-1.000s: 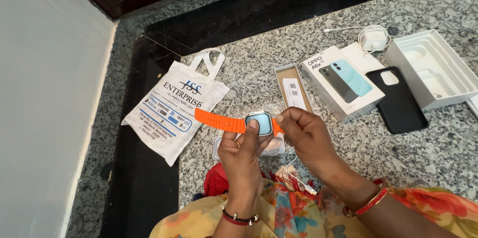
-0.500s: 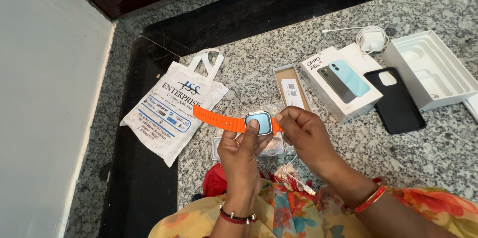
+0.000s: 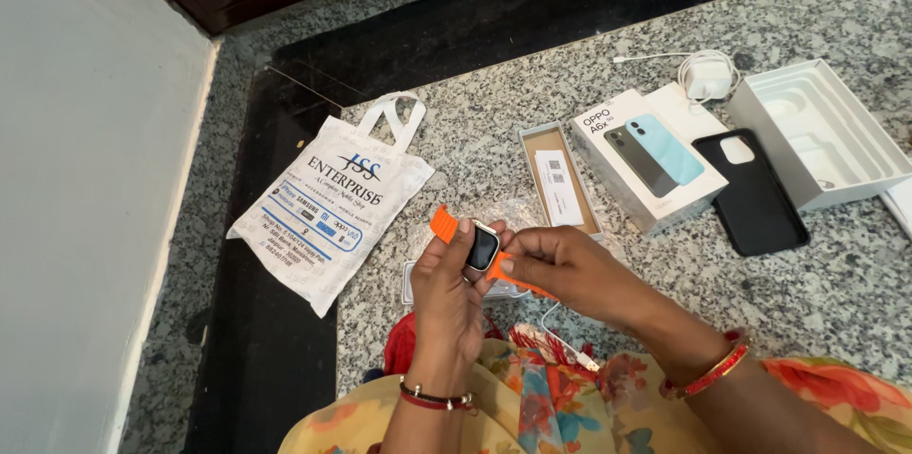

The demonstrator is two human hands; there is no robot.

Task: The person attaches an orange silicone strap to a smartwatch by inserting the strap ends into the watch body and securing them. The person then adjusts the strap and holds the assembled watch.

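A smartwatch [image 3: 481, 248] with a dark square face and an orange strap [image 3: 443, 224] is held up over the granite floor [image 3: 836, 274]. My left hand [image 3: 450, 294] grips the watch body from below, and the strap's end sticks out above my thumb. My right hand [image 3: 560, 266] pinches the other orange strap piece [image 3: 507, 274] just right of the watch face. Both wrists wear red bangles.
A white printed carry bag [image 3: 328, 202] lies to the left. Beyond the hands sit a small open brown box [image 3: 559, 179], a white phone box [image 3: 648, 158], a black phone case [image 3: 750, 193], a white charger with cable [image 3: 708, 76] and an open white box tray [image 3: 822, 131].
The watch has been turned from lying flat with its strap stretched left to standing on edge. The strap now bends up behind my left thumb, and my hands sit slightly lower.
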